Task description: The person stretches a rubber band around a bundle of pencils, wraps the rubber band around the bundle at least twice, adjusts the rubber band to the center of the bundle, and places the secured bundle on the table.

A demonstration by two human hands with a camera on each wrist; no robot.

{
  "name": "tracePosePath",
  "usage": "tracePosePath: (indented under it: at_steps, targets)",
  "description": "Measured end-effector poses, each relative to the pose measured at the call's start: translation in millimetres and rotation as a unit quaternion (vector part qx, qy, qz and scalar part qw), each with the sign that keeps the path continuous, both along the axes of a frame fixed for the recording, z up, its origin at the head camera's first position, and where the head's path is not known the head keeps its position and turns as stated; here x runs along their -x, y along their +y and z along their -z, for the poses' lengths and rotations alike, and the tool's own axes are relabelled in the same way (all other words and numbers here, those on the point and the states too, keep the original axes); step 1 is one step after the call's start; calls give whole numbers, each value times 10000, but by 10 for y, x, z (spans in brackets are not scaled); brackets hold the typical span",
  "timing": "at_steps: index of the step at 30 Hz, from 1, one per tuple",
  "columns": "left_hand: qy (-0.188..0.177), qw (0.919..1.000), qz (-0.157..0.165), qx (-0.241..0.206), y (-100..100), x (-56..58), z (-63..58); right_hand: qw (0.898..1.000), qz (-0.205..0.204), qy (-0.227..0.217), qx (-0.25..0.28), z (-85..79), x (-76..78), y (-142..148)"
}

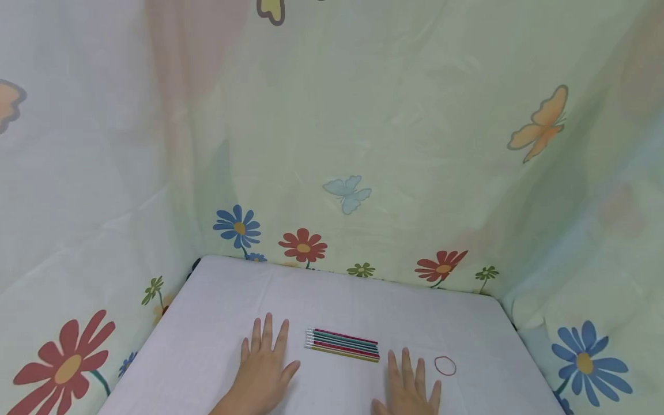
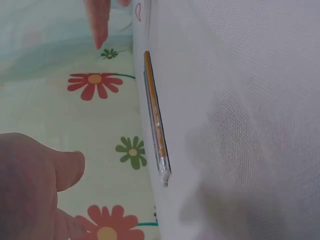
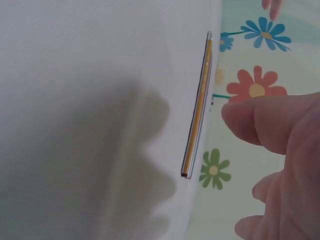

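Note:
Several pencils [image 1: 342, 344] lie side by side in a row on the white table, in red, green, dark and gold, with their pale eraser ends to the left. Left of them is my left hand [image 1: 261, 369], its fingers spread and straight, holding nothing. My right hand [image 1: 410, 389] is near their right end, fingers also straight and nothing in them. A thin red rubber band [image 1: 445, 365] forms a loop on the table to the right of that hand. In the left wrist view the gold pencil [image 2: 154, 107] is nearest; the right wrist view shows the gold pencil [image 3: 198, 107] too.
The white cloth-covered table [image 1: 311, 288] has its far edge against a pale curtain [image 1: 404, 144] printed with flowers and butterflies. The curtain also hangs along the left and right sides. Shadows of the hands fall on the cloth.

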State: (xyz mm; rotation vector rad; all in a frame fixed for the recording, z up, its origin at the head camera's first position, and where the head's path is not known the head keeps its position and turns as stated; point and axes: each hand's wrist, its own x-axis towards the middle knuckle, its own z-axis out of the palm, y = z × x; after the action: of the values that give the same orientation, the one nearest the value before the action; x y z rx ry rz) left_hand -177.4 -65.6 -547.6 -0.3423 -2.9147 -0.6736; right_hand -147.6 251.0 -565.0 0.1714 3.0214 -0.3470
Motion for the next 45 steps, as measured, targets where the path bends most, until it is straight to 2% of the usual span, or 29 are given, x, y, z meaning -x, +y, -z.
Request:
tracePosePath:
  at_steps: [7,14,21,26,31,39,45]
  targets:
    - [20,9999,164,46,128,108,40,9984,-356,440,10,-54,60,-84]
    - [-76,9996,214,143,241,175,54,9967,-570,462,332,-138,158,-196]
    - [70,9984,409,376,351,280,29,9929,-899,777,-35,-146,291,-241]
    - [39,9955,626,715,416,358,41,9923,-1000,712,-179,-169,363,-269]
    - [-203,9916,835,969,475,454,89,9915,-1089,679,-230,-146,449,-327]
    - [-242,9840,963,1480,630,603,127,9937,-1033,331,-287,-126,603,-364]
    - [-276,9808,933,1689,682,681,177,9932,-1090,190,-355,-27,731,-384]
